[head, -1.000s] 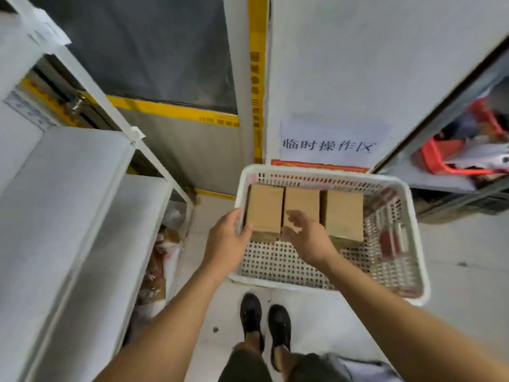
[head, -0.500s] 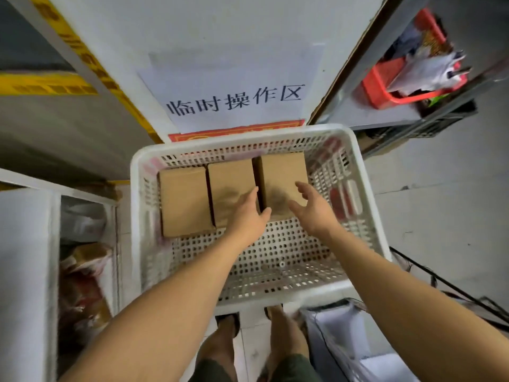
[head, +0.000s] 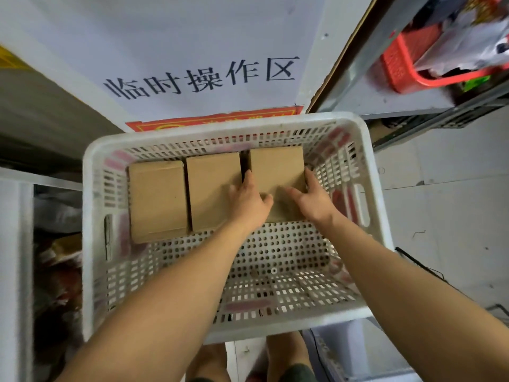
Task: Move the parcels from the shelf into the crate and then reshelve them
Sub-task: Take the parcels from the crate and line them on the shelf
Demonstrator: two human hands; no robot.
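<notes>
Three brown cardboard parcels lie side by side at the far end of a white perforated crate: the left parcel, the middle parcel and the right parcel. My left hand grips the right parcel's left side, fingers in the gap beside the middle parcel. My right hand clasps its right side. The near half of the crate floor is bare.
A white shelf unit stands at the left, with bags below it. A wall sign with black characters hangs behind the crate. At the upper right a red basket sits on a grey rack. My feet show below the crate.
The view swung from the left shelf toward the crate. Both hands went from the left parcels across to the right parcel and closed on its two sides.
</notes>
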